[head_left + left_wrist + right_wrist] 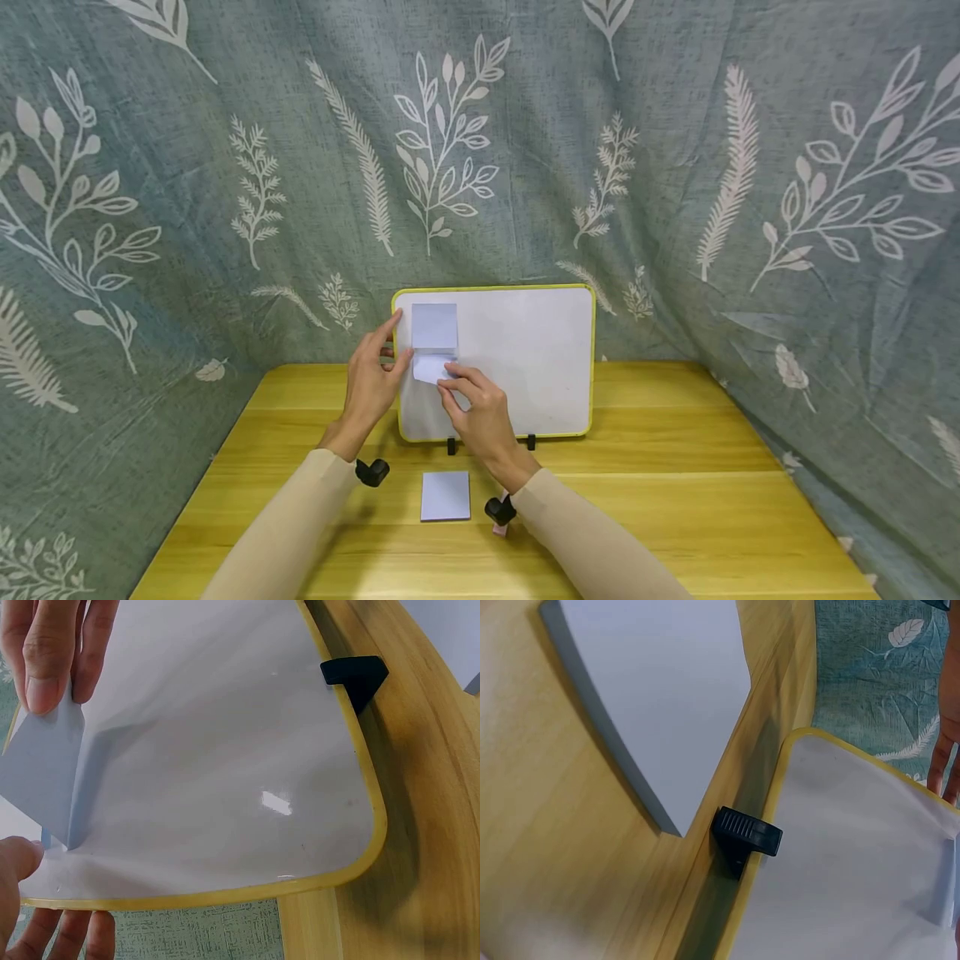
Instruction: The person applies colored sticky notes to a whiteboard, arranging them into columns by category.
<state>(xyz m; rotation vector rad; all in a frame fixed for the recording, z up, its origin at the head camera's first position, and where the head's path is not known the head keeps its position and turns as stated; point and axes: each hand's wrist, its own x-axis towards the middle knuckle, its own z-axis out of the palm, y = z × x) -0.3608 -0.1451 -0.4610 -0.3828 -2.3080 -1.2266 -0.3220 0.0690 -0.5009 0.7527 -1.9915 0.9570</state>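
A whiteboard [525, 367] with a yellow frame stands upright on the table. One pale blue sticky note [434, 325] lies flat near its upper left corner. Directly below it, a second sticky note [430, 370] is tilted off the board at its lower part; my right hand [483, 421] pinches its lower right corner between thumb and fingers. My left hand [369, 382] grips the board's left edge, its thumb in front and fingers [71, 934] behind, as the left wrist view shows. In the right wrist view the right hand is mostly out of sight.
A pad of pale blue sticky notes [445, 497] lies on the wooden table [637, 517] before the board. Black stand feet [452, 447] hold the board's bottom edge. A pink item [500, 528] is partly hidden by the right wrist. Patterned curtain [510, 225] surrounds the table.
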